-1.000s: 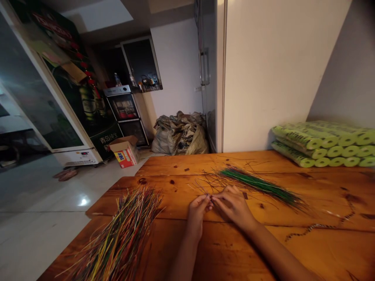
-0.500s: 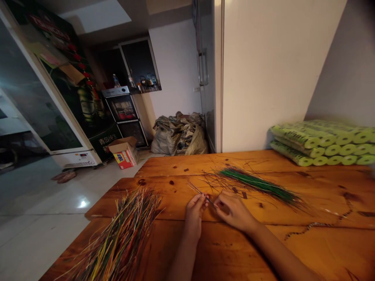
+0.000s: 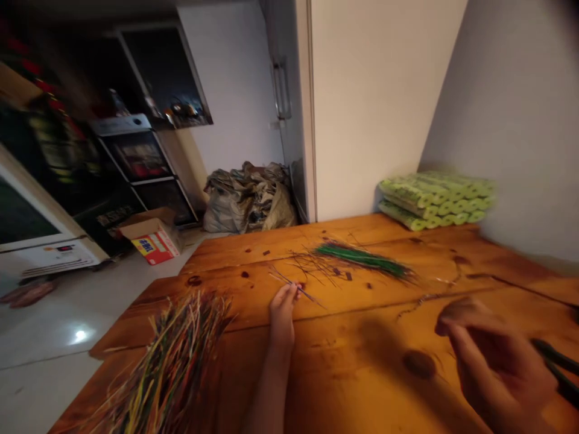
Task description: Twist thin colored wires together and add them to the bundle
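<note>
My left hand (image 3: 284, 296) is closed above the table, pinching a few thin dark wires (image 3: 310, 295) that stick out on both sides of the fingertips. My right hand (image 3: 493, 361) is raised at the lower right, apart from the left. Its fingers are curled together and blurred, and whether anything is between them I cannot make out. Beside it, at the right edge, are the dark green handles (image 3: 558, 361) of a tool, partly cut off. A bundle of green wires (image 3: 362, 256) lies beyond my left hand. Many multicoloured wires (image 3: 174, 361) are heaped at the left.
Loose dark wires (image 3: 312, 265) lie by the green bundle. A thin twisted strand (image 3: 425, 298) curves across the wooden table (image 3: 344, 367). Yellow-green rolls (image 3: 434, 199) are stacked at the back right. Sacks (image 3: 248, 199) and a cardboard box (image 3: 154, 238) stand on the floor.
My right hand has left the wires by my left hand and moved far right, nearer the camera. The view has turned right, bringing the green handles into sight.
</note>
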Motion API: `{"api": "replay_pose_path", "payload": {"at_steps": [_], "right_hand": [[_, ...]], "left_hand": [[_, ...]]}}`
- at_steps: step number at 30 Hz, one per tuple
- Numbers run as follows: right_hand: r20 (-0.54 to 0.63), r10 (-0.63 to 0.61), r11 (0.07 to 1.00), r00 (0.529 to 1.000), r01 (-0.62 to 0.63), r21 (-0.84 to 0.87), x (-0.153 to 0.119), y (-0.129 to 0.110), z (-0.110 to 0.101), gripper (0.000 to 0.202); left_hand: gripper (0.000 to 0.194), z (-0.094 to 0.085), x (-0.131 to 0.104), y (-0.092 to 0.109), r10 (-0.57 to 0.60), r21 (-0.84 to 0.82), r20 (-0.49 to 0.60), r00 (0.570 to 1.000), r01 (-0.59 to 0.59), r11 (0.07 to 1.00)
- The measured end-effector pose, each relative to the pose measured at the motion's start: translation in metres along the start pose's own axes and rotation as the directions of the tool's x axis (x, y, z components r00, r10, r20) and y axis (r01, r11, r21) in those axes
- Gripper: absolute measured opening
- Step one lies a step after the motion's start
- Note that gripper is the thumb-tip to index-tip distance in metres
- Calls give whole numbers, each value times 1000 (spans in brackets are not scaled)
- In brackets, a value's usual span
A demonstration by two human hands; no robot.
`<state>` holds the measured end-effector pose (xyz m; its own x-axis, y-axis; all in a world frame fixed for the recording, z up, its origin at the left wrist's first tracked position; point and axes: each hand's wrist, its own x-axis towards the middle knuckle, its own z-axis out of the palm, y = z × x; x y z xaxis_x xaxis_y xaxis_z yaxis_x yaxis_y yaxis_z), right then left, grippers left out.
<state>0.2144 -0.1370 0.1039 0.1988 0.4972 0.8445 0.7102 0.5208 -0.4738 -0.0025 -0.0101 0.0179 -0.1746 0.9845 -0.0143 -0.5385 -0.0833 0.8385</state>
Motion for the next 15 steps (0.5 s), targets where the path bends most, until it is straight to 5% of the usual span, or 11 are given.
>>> {"api": "replay_pose_path", "payload": {"at_steps": [3, 8, 15], "right_hand": [[232, 111, 973, 966, -59, -222, -51, 25, -40, 10], [562, 157, 864, 812, 163, -476, -101, 60, -84, 34], [588, 193, 753, 786, 265, -602, -113, 58, -80, 50]], "left_hand": [[23, 0, 3, -3, -19, 39, -11, 1000, 20, 999], [23, -1, 6, -6, -4, 89, -28, 1000, 6, 996], [23, 0, 5, -5, -2, 98, -43, 999, 7, 995]]}}
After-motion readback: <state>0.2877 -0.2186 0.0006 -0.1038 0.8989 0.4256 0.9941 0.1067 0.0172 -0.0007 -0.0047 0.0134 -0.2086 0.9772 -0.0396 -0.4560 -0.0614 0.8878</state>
